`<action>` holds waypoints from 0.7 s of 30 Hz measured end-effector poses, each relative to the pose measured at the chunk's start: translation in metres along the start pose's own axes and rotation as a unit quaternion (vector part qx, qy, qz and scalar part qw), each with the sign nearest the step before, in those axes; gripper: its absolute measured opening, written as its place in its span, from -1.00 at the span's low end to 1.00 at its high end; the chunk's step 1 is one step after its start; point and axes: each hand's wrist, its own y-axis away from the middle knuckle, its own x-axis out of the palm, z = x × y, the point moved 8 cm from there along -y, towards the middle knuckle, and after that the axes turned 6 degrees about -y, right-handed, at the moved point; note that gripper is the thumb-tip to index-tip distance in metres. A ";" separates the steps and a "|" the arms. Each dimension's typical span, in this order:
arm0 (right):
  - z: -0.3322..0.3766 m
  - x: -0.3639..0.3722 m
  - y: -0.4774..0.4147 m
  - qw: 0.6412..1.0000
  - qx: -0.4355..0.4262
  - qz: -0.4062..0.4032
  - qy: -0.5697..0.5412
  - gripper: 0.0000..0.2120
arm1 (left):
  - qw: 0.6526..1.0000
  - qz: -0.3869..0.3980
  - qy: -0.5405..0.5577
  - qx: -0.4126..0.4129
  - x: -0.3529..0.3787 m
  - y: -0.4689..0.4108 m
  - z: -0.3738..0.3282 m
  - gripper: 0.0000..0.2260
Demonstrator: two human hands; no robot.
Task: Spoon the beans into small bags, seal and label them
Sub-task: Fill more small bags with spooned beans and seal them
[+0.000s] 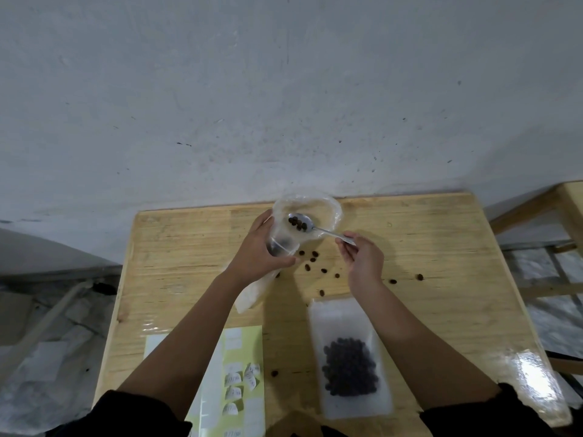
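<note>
My left hand (262, 247) grips a clear plastic bag (325, 212) near the far edge of the wooden table (441, 247), and the bag's mouth gapes wide. My right hand (362, 263) pinches the handle of a metal spoon (307, 223). Its bowl carries several dark beans (297, 223) and sits inside the bag's mouth. Loose beans (315, 261) lie scattered on the wood between my hands. A flat filled bag of dark beans (350, 367) lies near me on the right. A yellow-green label sheet (244, 357) with several peeled white labels (233, 380) lies at the front left.
A grey wall rises right behind the table. A second wooden frame (542, 209) stands to the right, beside the table's edge. One stray bean (275, 373) rests between the label sheet and the filled bag. Grey floor shows on the left.
</note>
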 end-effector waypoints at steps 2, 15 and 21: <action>0.011 0.002 0.001 1.000 -0.024 0.003 0.007 -0.84 | 1.000 -0.008 0.005 0.005 0.000 -0.001 -0.002 -0.15; 0.050 0.049 0.034 0.917 -0.214 0.230 0.248 -0.79 | 0.999 -0.040 0.008 -0.011 -0.001 -0.002 0.004 -0.09; 0.072 0.040 0.032 0.936 -0.248 0.188 0.163 -0.79 | 0.998 -0.053 0.024 0.014 -0.010 0.003 -0.006 -0.14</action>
